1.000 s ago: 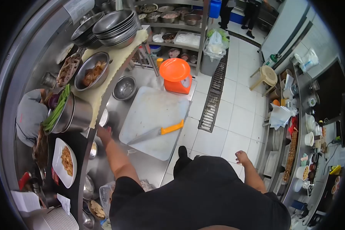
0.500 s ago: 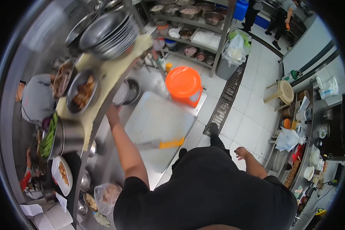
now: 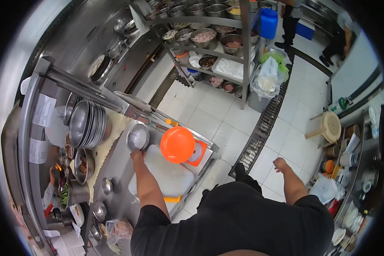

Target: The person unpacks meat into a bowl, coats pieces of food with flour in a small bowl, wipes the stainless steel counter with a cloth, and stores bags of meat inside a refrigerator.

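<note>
My left hand (image 3: 137,155) reaches over the steel counter and grips the near rim of a round metal bowl (image 3: 138,136). Just right of it a white cutting board (image 3: 166,173) lies on the counter, with the yellow handle of a knife (image 3: 172,199) at its near edge; my forearm covers part of the board. Beyond the board an orange bowl (image 3: 177,144) rests on an orange kitchen scale (image 3: 199,154). Away from the counter, my right hand (image 3: 280,164) hangs over the tiled floor, fingers curled in, with nothing visible in it.
Stacked metal plates (image 3: 89,123) stand on the ledge at left. A shelf rack (image 3: 246,51) full of bowls is ahead, beside a bagged bin (image 3: 260,100). A drain grate (image 3: 262,132) crosses the floor. A plastic stool (image 3: 328,128) stands right. Two people are at the far end.
My view has swung, so the counter sits lower and more of the rack shows. My left hand stays at the metal bowl. My right hand's fingers have curled in more.
</note>
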A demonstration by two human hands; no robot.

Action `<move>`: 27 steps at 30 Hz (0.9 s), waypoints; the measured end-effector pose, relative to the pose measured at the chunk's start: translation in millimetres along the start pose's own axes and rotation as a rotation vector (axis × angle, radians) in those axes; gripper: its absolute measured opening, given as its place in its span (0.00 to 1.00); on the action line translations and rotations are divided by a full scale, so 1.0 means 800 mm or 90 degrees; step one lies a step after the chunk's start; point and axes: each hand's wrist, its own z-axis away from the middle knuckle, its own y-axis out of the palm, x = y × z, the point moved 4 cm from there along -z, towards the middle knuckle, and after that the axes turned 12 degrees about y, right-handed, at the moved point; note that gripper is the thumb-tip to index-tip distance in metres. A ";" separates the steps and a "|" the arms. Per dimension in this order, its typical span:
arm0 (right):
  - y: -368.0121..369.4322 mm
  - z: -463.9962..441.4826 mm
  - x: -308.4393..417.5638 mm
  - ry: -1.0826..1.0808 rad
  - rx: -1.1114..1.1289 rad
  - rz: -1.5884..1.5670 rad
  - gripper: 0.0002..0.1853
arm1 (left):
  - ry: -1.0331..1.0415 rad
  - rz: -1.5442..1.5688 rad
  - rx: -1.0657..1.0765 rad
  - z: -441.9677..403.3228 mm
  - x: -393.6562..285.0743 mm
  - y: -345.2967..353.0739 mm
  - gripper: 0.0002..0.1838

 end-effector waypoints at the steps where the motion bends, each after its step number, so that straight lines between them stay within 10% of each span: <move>1: -0.011 -0.014 -0.002 0.027 0.000 0.007 0.14 | 0.013 0.005 0.021 0.001 0.001 0.009 0.23; 5: -0.027 -0.042 -0.008 0.084 0.038 0.038 0.15 | 0.087 -0.016 0.037 0.064 -0.027 0.025 0.33; 8: -0.010 -0.059 0.011 0.086 0.057 0.098 0.16 | 0.331 -0.215 -0.194 0.046 0.004 -0.031 0.40; 16: 0.123 -0.029 0.118 -0.089 0.139 0.365 0.15 | 0.533 -0.245 -0.448 0.328 0.088 -0.236 0.31; 21: 0.256 -0.026 0.144 -0.580 0.186 1.255 0.20 | 0.105 -0.483 -0.403 0.520 0.237 -0.337 0.13; 23: 0.272 0.101 0.163 -0.370 0.178 1.023 0.26 | 0.002 -0.593 -0.325 0.588 0.330 -0.368 0.13; 24: 0.317 -0.020 0.128 -0.593 0.147 1.030 0.28 | -0.027 -0.610 -0.308 0.625 0.383 -0.381 0.12; 27: 0.402 0.012 0.092 -0.551 0.016 1.009 0.25 | -0.139 -0.631 -0.180 0.737 0.534 -0.434 0.14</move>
